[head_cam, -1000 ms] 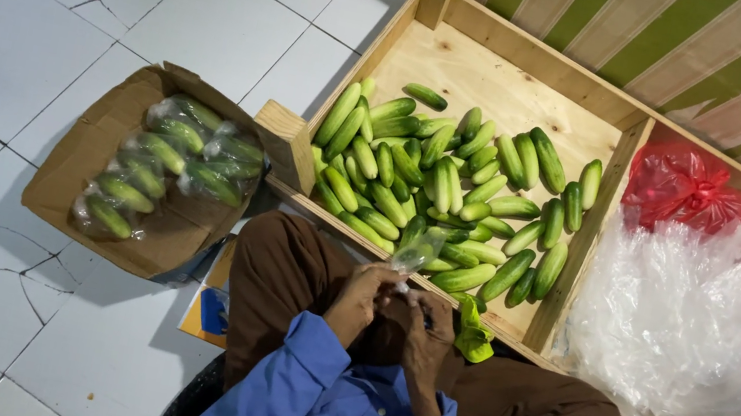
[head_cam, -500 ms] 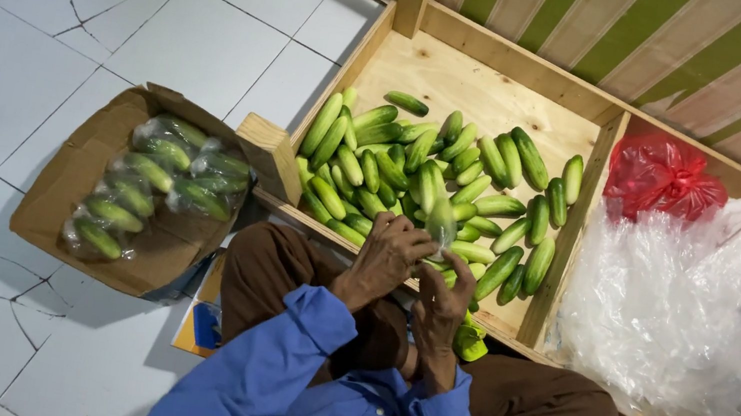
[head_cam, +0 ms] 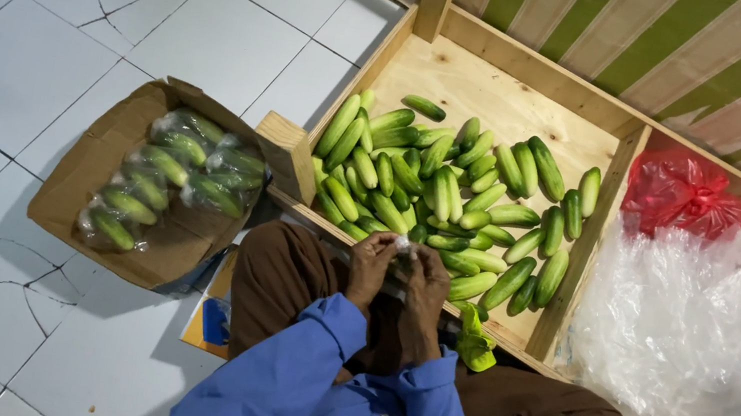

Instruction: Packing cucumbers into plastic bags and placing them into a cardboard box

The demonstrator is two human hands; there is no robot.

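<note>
— Since a moment ago our hands have dropped from the cucumbers (head_cam: 439, 195) toward our lap.
— Now our left hand (head_cam: 370, 267) and right hand (head_cam: 428, 284) both pinch 1 small clear plastic bag (head_cam: 404, 243) at the wooden crate (head_cam: 512, 96)'s edge, over white floor tiles (head_cam: 33, 47).

Left hand (head_cam: 370, 267) and right hand (head_cam: 428, 275) raised together over lap, fingertips meeting at far end, pinching closed. Both wrists bent, backs of hands up toward camera. Forearms in blue sleeves converge from near side. Knees spread left and right, brown trousers. Hands touching each other.
</note>
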